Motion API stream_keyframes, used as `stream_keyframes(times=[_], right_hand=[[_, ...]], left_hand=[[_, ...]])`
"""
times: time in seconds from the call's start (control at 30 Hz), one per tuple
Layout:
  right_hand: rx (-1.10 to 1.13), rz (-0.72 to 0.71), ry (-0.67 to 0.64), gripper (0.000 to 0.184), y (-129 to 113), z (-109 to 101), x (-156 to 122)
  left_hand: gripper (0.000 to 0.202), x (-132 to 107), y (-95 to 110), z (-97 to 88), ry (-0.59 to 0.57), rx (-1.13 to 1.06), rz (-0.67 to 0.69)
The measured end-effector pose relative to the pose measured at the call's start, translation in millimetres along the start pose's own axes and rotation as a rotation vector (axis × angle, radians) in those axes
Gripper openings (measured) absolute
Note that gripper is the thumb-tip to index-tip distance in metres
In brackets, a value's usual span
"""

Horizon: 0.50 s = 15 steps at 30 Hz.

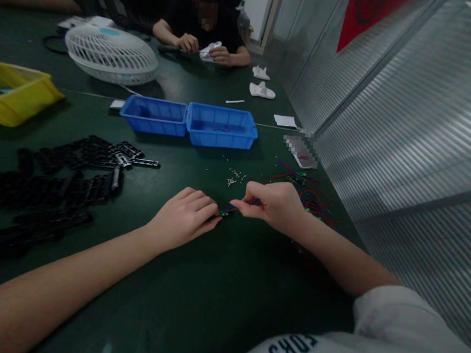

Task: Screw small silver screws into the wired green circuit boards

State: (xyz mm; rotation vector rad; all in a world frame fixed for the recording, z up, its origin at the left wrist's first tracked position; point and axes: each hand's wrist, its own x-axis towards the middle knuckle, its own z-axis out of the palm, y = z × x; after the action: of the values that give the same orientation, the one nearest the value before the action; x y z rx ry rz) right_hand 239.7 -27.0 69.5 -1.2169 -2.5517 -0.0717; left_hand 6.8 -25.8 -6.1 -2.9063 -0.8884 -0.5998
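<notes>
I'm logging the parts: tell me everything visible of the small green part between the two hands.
The small green part is narrow, partly dark, and looks like a circuit board; finer detail is too small to tell. The left hand pinches and hides its left end, close to the dark green table; whether it touches down is unclear. Thin wires, bluish and reddish, run from its right side to the pinching thumb and finger of the right hand.
</notes>
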Motion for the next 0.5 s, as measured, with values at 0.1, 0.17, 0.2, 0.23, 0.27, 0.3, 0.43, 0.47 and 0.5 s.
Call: stream_keyframes(times=[0.1,0.17,0.2,0.23,0.27,0.3,0.43,0.47,0.5], right_hand=[[0.017,0.105,-0.005,0.047,0.9,-1.5,3.3],[0.125,0.159,-0.059,0.035,0.1,-4.9,4.6],[0.214,0.176,-0.09,0.027,-0.3,-6.8,4.4],[0.311,0.186,-0.119,0.02,-0.7,-8.6,3.4],[0.404,0.193,-0.142,0.02,-1.1,-10.4,1.5],[0.484,0.198,-0.166,0.022,-1.4,-12.0,-1.4],[0.614,0.254,-0.221,0.018,-2.7,-17.1,-24.7],[0.589,0.285,-0.184,0.018,-2.6,-18.0,-33.4],[0.553,0.328,-0.119,0.018,-2.0,-18.5,-43.3]], left_hand=[[0.016,-0.5,1.2,-0.2,0.024,0.06,0.041],[0.015,0.1,2.5,-0.6,0.04,0.092,0.068],[0.014,0.7,3.4,-0.9,0.047,0.109,0.085],[0.014,1.3,4.3,-1.2,0.055,0.127,0.102],[0.013,1.9,5.3,-1.4,0.063,0.147,0.117],[0.013,2.4,6.2,-1.6,0.069,0.167,0.131],[0.012,3.3,9.2,-2.2,0.069,0.229,0.161],[0.011,3.3,9.6,-2.5,0.061,0.239,0.166],[0.009,3.1,9.9,-3.0,0.053,0.246,0.172]])
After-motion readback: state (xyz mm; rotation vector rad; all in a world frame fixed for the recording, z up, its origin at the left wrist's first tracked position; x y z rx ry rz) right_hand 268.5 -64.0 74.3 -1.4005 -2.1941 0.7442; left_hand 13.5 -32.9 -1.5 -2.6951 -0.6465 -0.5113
